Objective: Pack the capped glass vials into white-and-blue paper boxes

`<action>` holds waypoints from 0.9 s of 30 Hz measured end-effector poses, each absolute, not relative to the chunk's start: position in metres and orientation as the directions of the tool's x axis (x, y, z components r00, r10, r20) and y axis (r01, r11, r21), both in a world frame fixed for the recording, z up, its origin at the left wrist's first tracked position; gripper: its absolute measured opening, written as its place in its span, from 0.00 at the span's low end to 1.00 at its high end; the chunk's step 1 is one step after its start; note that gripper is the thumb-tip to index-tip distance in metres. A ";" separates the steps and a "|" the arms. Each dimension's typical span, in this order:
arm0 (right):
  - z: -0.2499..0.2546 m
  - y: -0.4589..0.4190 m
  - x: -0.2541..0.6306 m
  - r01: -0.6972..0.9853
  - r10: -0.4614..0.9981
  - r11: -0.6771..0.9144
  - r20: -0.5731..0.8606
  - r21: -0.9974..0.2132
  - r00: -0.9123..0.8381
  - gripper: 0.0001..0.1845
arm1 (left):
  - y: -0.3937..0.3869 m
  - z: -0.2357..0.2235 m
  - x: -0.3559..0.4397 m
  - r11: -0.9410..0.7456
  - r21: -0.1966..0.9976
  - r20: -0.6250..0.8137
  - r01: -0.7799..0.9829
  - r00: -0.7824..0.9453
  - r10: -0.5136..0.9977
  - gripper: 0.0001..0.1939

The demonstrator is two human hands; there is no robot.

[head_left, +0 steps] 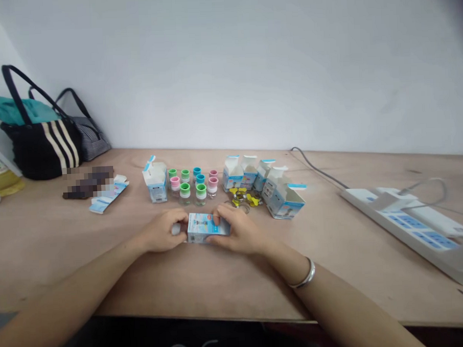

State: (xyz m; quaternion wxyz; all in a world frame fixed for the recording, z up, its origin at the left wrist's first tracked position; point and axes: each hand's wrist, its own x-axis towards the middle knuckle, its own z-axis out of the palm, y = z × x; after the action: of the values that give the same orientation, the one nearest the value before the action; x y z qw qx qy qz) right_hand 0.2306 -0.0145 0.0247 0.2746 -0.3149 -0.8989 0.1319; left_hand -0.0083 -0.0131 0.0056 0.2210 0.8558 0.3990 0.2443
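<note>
- Plywood desk (47,253): blue-and-white carton (205,227) lying with long axis crosswise, between both hands.
- Left hand (160,231) curled, holding carton's left end.
- Right hand (239,229) closed over its right end.

This looks like a plain workroom or packing area: a long unfinished plywood bench (336,276) runs along a bare white wall (227,66). On it lie a white multi-socket power strip (406,227), small blue-and-white cartons (232,174) and a black striped tote bag (42,148).

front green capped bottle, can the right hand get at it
Probably yes: the right hand sits close to the bottle, with only the blue and white carton it holds between them, though it would likely have to let go first.
</note>
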 end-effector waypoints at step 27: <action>0.024 -0.015 0.232 0.458 0.622 0.778 0.427 -0.430 -0.657 0.27 | -0.013 0.008 -0.003 -0.150 0.962 0.083 0.228 0.277 0.957 0.12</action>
State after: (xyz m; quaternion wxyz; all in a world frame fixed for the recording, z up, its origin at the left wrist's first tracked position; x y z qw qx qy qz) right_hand 0.2315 -0.0154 0.0238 0.2854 -0.3003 -0.8987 0.1437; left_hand -0.0032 -0.0133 0.0080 0.4657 0.6495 0.4562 0.3913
